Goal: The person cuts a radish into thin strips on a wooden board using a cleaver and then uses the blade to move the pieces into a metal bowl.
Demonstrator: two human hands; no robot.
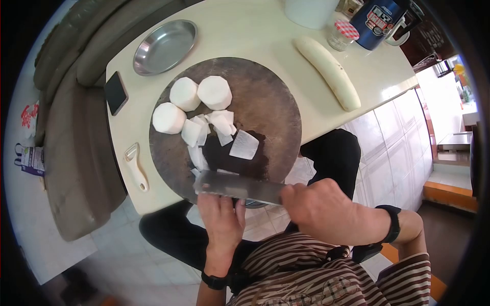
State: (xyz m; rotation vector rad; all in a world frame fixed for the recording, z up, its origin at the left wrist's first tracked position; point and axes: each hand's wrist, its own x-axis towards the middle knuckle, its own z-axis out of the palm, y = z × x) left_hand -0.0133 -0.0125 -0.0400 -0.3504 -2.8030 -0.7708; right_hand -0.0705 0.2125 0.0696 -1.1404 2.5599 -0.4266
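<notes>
My right hand [324, 209] grips the handle of a cleaver [229, 184], its broad blade pointing left over the near edge of a round dark chopping board [278, 117]. My left hand [220, 217] is at the blade's near edge, fingers bent and close together. Their tips are partly hidden, so I cannot make out what they hold. Three thick peeled white radish chunks [215, 93] stand at the board's far left. Thin radish slices [192, 131] lie in a loose heap below them, and one flat slice [244, 145] rests apart on a wet patch.
A long pale radish [329, 72] lies right of the board. Beyond it are a jar with a checked lid [343, 35] and a blue mug [376, 23]. A metal dish [166, 47], a phone [116, 93] and a peeler [135, 168] lie to the left.
</notes>
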